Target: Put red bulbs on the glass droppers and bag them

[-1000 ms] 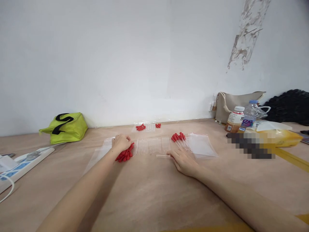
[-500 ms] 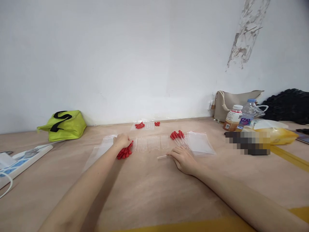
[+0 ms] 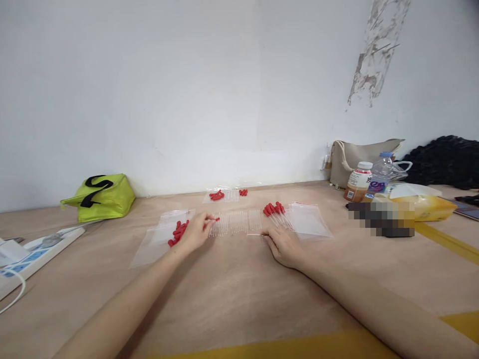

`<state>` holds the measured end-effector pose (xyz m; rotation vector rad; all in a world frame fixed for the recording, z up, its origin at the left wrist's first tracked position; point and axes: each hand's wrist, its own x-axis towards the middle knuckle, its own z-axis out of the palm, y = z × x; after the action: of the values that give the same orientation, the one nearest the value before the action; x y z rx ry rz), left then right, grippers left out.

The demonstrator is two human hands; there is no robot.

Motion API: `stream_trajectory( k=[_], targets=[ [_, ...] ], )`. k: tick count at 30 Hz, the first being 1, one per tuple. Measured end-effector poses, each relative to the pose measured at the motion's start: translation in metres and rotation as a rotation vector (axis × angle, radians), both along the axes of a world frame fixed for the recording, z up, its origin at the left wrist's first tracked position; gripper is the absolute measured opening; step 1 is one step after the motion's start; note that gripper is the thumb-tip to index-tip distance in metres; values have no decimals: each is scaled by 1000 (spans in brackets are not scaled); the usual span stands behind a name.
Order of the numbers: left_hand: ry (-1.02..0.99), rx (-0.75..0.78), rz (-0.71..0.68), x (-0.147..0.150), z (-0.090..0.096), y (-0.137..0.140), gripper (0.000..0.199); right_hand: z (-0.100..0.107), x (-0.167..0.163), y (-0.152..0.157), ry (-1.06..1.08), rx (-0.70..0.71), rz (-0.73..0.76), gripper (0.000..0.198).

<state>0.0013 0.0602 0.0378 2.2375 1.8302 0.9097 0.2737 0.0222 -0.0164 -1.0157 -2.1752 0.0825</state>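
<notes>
My left hand (image 3: 197,232) pinches a small red rubber bulb (image 3: 217,219) between thumb and fingertips, just over the left end of a row of thin glass dropper tubes (image 3: 237,222). Beside its wrist lies a pile of red rubber bulbs (image 3: 178,232) on a clear plastic bag (image 3: 151,244). In the fingers of my right hand (image 3: 280,244) is a single glass dropper tube (image 3: 255,234), lying level and pointing left, its right end hidden by the fingers. Right behind that hand, several glass droppers with red bulbs (image 3: 274,209) lie fanned out against a clear zip bag (image 3: 310,222).
Near the wall lies another clear bag (image 3: 229,195) with red bulbs and tubes. A lime-green bag (image 3: 107,199) and a white power strip (image 3: 41,254) are at left. Bottles (image 3: 359,182), a beige handbag (image 3: 339,172) and a yellow packet (image 3: 430,208) stand at right.
My left hand has moved right, away from the pile of bulbs, and now carries a red bulb toward the middle. My right hand stays nearly in place with its glass tube, now turned level.
</notes>
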Motion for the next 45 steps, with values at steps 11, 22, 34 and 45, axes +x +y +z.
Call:
stream_trajectory(
  k=[11, 22, 34, 45],
  targets=[
    [-9, 126, -434, 22, -48, -43, 21, 1, -21, -5, 66, -65, 32, 26],
    [-87, 47, -428, 29, -43, -51, 17, -2, -30, -7, 109, -34, 95, 25],
    [-169, -96, -479, 32, -40, -55, 19, -3, -27, -2, -11, -32, 111, 25],
    [71, 83, -468, 32, -43, -58, 18, -2, -29, -8, -217, 100, 52, 23]
  ],
)
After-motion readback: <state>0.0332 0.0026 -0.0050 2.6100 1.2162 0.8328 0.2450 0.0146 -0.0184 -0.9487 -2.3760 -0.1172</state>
